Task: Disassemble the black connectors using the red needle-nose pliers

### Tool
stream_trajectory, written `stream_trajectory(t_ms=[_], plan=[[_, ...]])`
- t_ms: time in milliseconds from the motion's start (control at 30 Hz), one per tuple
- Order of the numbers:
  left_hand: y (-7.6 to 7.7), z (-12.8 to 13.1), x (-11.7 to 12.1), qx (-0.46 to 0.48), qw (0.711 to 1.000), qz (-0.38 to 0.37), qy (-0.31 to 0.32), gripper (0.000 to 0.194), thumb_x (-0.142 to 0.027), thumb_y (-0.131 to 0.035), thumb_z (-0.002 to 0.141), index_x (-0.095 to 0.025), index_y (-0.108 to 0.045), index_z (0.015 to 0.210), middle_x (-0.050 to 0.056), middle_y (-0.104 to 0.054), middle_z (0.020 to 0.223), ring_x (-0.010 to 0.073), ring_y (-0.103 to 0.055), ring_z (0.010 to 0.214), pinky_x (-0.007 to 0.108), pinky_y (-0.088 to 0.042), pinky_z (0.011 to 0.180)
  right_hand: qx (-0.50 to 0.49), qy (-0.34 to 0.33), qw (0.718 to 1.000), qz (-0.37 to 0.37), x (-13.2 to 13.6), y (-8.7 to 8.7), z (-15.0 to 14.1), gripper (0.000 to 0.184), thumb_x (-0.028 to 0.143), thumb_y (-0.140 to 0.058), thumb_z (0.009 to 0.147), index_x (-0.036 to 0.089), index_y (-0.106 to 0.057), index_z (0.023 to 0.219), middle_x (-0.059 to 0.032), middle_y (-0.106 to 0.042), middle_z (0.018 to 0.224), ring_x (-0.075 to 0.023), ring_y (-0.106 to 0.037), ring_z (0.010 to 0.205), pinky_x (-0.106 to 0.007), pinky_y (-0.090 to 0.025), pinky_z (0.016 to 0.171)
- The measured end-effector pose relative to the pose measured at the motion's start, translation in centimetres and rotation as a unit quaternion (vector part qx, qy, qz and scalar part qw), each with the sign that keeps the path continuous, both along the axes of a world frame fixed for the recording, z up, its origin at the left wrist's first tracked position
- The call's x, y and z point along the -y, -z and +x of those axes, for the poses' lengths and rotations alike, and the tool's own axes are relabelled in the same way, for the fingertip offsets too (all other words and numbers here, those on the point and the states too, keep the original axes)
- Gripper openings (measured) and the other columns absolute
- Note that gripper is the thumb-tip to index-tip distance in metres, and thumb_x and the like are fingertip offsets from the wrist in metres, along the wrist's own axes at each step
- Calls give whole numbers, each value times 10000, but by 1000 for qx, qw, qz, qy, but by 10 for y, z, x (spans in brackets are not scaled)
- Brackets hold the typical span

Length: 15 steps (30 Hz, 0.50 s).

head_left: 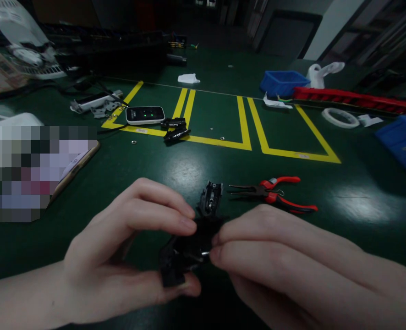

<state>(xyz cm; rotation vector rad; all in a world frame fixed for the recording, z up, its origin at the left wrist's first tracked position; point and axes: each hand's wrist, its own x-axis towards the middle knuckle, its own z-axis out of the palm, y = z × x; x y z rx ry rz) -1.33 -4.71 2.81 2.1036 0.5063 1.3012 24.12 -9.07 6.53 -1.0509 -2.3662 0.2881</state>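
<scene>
The black part [172,263] is held between fingers and thumb of the left hand [96,245]; a shiny bit [205,253] — blurred — is apparently pinched by the right hand [275,252]. Pliers [258,191] are noted beyond the right fingers.

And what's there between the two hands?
A black part, in the head view: the left hand holds it, and the right hand's fingertips are at it.

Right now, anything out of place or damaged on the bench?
Mildly odd: two small black parts lie across the yellow tape border rather than inside it, and a small metal ring sits loose outside it. No clear damage visible.
</scene>
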Motion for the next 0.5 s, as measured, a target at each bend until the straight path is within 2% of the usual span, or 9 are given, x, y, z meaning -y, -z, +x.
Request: stream_trajectory(t_ms=[133, 200, 300, 333, 367, 433, 500], plan=[[1, -1, 7, -38, 997, -35, -60, 385, -416, -888, 918, -205, -728, 1197, 45, -778, 1086, 167, -728, 976, 246, -669, 800, 35, 5, 999, -8, 7, 6, -2, 181, 410, -703, 991, 379, -785, 1149, -17, -781, 947, -240, -789, 914, -279, -645, 696], [2, -2, 10, -58, 993, -58, -84, 383, -508, -830, 939, -237, -731, 1192, 51, -780, 1050, 176, -727, 928, 260, -660, 728, 40, 13, 999, -11, 7, 4, -3, 207, 410, -714, 979, 390, -775, 1176, -13, -784, 950, -250, -792, 917, -290, -647, 688], [2, -2, 10, -47, 996, -49, -62, 391, -435, -874, 919, -205, -727, 1199, 53, -778, 1051, 164, -731, 912, 226, -645, 708, 23, 36, 999, -5, 3, -2, -8, 233, 351, -707, 982, 401, -749, 1206, 5, -791, 956, -247, -796, 887, -295, -643, 663], [1, -1, 9, -28, 999, -27, -35, 402, -412, -895, 908, -186, -727, 1196, 56, -779, 1037, 165, -733, 903, 212, -640, 685, 6, 49, 999, 7, 2, -4, -9, 247, 311, -704, 984, 408, -737, 1209, 18, -794, 964, -233, -796, 865, -287, -638, 651], [1, 0, 9, -42, 996, -52, -60, 398, -438, -868, 924, -206, -721, 1212, 49, -777, 1069, 163, -731, 946, 221, -647, 747, -18, 62, 998, 26, 2, -5, -11, 270, 273, -707, 982, 417, -722, 1211, 34, -796, 978, -213, -793, 840, -276, -632, 641], [1, 2, 7, -41, 995, -58, -68, 393, -436, -861, 931, -221, -722, 1228, 34, -779, 1087, 153, -727, 969, 218, -652, 807, -65, 95, 990, 80, 0, -6, -15, 318, 233, -738, 974, 435, -690, 1216, 65, -798, 992, -178, -782, 793, -261, -623, 633], [1, 5, 6, 7, 999, -37, -29, 393, -372, -902, 908, -197, -726, 1212, 32, -792, 1060, 152, -738, 925, 210, -661, 772, -99, 114, 981, 120, -2, -5, -19, 315, 255, -776, 975, 431, -668, 1213, 70, -794, 982, -166, -767, 757, -267, -625, 643]])
